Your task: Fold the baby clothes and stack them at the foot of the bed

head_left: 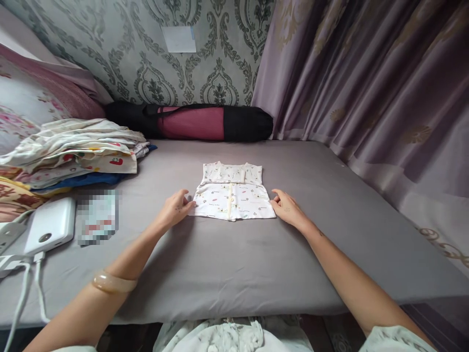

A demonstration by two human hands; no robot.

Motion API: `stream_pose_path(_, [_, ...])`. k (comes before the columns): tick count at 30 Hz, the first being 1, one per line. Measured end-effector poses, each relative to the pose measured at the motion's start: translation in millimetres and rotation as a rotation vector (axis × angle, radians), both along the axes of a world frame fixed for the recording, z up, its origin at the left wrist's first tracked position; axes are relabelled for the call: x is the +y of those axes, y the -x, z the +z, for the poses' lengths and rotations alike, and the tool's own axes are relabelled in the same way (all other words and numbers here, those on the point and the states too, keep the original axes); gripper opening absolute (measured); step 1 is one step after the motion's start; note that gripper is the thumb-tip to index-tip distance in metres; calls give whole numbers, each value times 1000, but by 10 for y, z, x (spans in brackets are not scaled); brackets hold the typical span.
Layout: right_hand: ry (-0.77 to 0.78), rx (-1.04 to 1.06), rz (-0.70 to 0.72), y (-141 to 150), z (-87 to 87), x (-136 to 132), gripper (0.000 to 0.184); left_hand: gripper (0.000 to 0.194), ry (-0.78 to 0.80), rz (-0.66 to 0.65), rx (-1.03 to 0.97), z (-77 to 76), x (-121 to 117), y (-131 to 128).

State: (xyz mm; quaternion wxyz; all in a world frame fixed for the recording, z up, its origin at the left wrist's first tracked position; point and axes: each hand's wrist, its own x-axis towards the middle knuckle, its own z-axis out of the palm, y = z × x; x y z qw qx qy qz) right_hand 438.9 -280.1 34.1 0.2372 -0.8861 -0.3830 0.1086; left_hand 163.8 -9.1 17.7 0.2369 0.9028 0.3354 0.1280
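Note:
A small white baby shirt [249, 200] with a sparse print and a yellowish button band lies flat in front of me. One sleeve [229, 175] is laid across its upper part. At its left edge is my left hand [176, 209], thumb on the cloth near the hem and fingers curled at the side. My right hand [287, 209] mirrors it at the right edge, thumb and fingertips on the fabric with the index finger raised a little. Some fingertips are hidden. A pale bangle [114, 282] circles my left wrist.
A grey sheet [234, 264] covers the surface. Folded clothes [80, 146] are piled on the left, near a white power bank [51, 227] with cables and a blurred packet [98, 217]. A black and maroon bag [190, 122] lies along the wall; purple curtains [348, 83] hang on the right.

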Motion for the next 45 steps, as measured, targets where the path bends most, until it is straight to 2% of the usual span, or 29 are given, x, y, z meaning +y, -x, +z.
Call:
stream_pose_path(6, [-32,259,37,143,107,-3,46,48,190,69,69,176,-120,-150])
stream_pose_path(10, [-11,361,210,118,178,-111,52,66,340,-22,59,243,-114,-128])
stream_pose_path(13, [48,264,388,49,183,-199,62,61,406,-165,8,317,-94,-60])
stream_pose_path(17, [46,-59,534,20,140,-217,60,52,414,-333,31,399,-37,61])
stream_pose_path(21, [65,-449,537,57,102,-131,58,57,255,-469,12,307,42,117])
stream_pose_path(23, [49,-545,581,56,89,-88,61,55,125,-511,-6,212,74,102])
stream_pose_path(25, [18,-541,675,33,73,-61,63,49,3,-519,-9,124,96,72])
stream_pose_path(28, [-10,-425,765,-20,42,-44,61,36,-136,-473,8,54,113,32])
stream_pose_path(31, [-31,-295,739,-64,30,-23,48,28,-192,-467,-5,48,121,5])
stream_pose_path(33, [-59,-221,718,-80,42,7,39,30,-194,-527,-22,54,134,-19])
stream_pose_path(35, [-105,-143,680,-89,60,52,35,33,-160,-606,-33,60,152,-58])
stream_pose_path(37, [-178,-51,592,-97,71,107,33,35,-98,-623,-65,68,171,-113])
stream_pose_path(40, [-283,49,426,-117,76,207,33,38,23,-492,-160,101,182,-212])
stream_pose_path(43, [-313,56,301,-147,84,324,34,44,159,-358,-263,147,183,-327])
stream_pose_path(45, [-327,38,252,-173,93,407,36,46,192,-308,-327,163,192,-414])
